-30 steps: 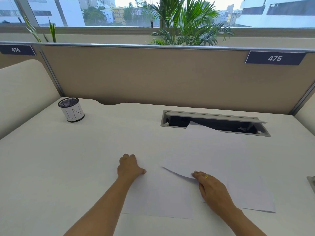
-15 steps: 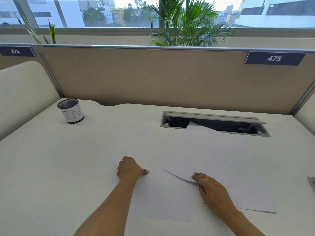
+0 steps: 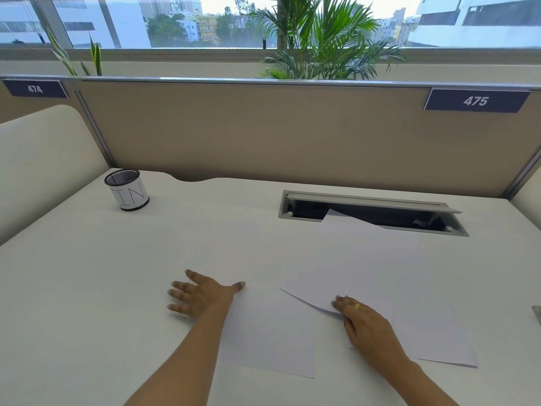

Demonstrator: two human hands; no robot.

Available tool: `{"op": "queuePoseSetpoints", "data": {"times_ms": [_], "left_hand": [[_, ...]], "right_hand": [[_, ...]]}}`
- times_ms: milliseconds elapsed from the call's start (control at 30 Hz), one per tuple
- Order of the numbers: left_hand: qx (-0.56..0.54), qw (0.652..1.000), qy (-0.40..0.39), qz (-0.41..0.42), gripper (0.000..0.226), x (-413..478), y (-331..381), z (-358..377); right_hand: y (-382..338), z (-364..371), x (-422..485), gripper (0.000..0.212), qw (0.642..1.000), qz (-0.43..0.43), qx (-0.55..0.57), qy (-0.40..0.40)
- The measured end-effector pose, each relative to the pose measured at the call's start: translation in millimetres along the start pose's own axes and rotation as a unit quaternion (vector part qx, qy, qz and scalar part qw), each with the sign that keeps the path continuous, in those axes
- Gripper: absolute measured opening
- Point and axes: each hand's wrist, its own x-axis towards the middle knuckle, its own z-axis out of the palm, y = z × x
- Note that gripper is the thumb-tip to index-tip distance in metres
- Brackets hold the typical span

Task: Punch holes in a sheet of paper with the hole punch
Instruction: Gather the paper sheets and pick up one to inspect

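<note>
Nearest the front edge of the desk (image 3: 87,288), a flat sheet (image 3: 269,344) lies between the two forearms; the left hand (image 3: 205,294) rests palm down at that sheet's far left corner, fingers spread wide and thumb pointing right, holding nothing; the right hand (image 3: 366,326) lies to the right of it, a gold ring (image 3: 357,306) on one finger, its fingers (image 3: 341,303) pressed together on the raised near edge of the sheet of paper (image 3: 351,259); the thumb is hidden, so I cannot tell whether it pinches that edge or only touches it; this sheet of paper curls up off the desk at its near left corner and stretches away toward the back, its far corner lying over the open cable tray (image 3: 371,213); another sheet (image 3: 436,341) lies flat beneath the right hand, toward the right edge; a grey object (image 3: 537,313) is cut off by the view there, too little showing to name; at the back left corner stands a mesh pen cup (image 3: 127,190) marked "IN"; behind the desk rises a beige partition (image 3: 263,136) with plates 474 (image 3: 35,89) and 475 (image 3: 475,101); beyond it a palm plant (image 3: 322,39) stands before the window.
</note>
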Motion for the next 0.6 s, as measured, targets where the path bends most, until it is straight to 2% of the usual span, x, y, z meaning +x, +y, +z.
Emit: {"op": "queuePoseSetpoints", "data": {"times_ms": [133, 433, 600], "left_hand": [[0.002, 1.000, -0.021, -0.007, 0.133, 3.2, -8.6, 0.4], [-0.020, 0.999, 0.013, 0.025, 0.116, 9.2, -17.9, -5.6], [-0.037, 0.999, 0.008, 0.001, 0.124, 9.8, -16.8, -13.3]], "right_hand": [[1.2, -0.4, 1.1, 0.041, 1.000, -0.007, 0.002, -0.002], [8.4, -5.0, -1.9, 0.040, 0.999, 0.013, -0.031, -0.011], [3.8, -3.3, -2.9, 0.040, 1.000, 0.010, -0.027, -0.004]]}}
